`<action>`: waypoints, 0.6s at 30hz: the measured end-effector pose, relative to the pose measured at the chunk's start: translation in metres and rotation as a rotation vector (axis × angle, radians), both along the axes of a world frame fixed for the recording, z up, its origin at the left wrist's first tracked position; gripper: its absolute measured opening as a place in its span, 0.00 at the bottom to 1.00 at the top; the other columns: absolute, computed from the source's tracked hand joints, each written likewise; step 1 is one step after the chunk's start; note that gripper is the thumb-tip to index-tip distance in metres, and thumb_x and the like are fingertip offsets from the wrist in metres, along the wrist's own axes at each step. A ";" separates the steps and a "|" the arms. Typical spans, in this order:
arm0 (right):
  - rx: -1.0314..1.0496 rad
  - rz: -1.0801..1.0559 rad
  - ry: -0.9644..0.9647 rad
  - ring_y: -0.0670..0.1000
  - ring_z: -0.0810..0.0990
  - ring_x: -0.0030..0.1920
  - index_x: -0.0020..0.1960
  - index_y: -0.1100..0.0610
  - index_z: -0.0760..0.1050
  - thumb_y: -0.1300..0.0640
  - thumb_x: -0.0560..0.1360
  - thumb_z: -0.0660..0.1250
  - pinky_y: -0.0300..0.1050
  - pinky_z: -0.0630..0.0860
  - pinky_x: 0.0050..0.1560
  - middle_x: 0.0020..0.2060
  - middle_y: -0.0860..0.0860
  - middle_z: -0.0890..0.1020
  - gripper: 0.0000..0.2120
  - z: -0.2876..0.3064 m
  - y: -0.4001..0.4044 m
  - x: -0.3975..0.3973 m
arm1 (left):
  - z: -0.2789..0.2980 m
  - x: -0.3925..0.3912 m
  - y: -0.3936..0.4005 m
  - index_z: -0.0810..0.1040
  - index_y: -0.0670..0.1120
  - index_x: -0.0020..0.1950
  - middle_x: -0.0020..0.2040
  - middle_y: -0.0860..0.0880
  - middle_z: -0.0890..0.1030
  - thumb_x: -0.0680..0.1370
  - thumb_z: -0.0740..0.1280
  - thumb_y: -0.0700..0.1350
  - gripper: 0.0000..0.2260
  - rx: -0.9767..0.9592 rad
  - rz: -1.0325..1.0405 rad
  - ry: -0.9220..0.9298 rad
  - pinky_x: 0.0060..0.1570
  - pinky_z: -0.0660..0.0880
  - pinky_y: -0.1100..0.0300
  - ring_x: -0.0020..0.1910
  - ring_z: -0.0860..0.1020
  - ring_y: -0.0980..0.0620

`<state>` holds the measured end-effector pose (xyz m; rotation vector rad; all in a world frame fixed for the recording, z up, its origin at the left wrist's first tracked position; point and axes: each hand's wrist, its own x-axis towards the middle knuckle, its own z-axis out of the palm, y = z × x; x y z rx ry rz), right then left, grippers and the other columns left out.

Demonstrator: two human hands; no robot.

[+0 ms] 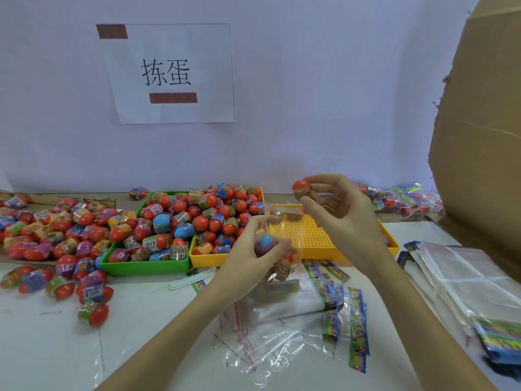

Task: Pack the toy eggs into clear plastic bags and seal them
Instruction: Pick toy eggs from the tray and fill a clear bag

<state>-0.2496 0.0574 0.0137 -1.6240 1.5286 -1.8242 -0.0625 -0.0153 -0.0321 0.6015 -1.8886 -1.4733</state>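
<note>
Over table [146, 328]: right hand [342, 213] raised, pinching egg [301, 188]; left hand [255, 249] gripping bag [282, 244].

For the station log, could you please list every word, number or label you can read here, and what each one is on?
"拣蛋": black characters on the paper sign on the wall.
"6+": small mark on an egg's wrapper in the green tray.
Other egg wrappers: printed text and barcodes, too blurred to read.
Bag header strips: colourful print, unreadable.
Two red-brown bars on the sign: no text visible.
</note>
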 end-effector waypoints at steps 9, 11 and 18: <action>0.218 0.030 0.411 0.47 0.83 0.28 0.61 0.44 0.80 0.52 0.82 0.70 0.35 0.77 0.33 0.53 0.41 0.83 0.09 -0.004 0.006 0.005 | -0.005 -0.003 -0.004 0.71 0.55 0.72 0.53 0.47 0.87 0.82 0.72 0.49 0.20 -0.104 0.032 0.013 0.61 0.82 0.41 0.54 0.87 0.46; 0.209 0.017 0.539 0.47 0.81 0.31 0.62 0.42 0.81 0.54 0.84 0.68 0.35 0.76 0.37 0.54 0.40 0.82 0.10 -0.004 0.006 0.005 | -0.007 -0.003 -0.005 0.71 0.57 0.71 0.53 0.42 0.86 0.83 0.72 0.49 0.19 -0.117 0.033 0.017 0.60 0.81 0.38 0.53 0.86 0.42; 0.261 0.029 0.530 0.49 0.79 0.37 0.58 0.43 0.85 0.51 0.84 0.65 0.33 0.73 0.40 0.54 0.45 0.78 0.10 -0.004 0.005 0.012 | -0.009 -0.004 -0.006 0.74 0.55 0.69 0.50 0.44 0.84 0.83 0.71 0.51 0.15 -0.166 0.019 0.017 0.56 0.81 0.40 0.50 0.84 0.41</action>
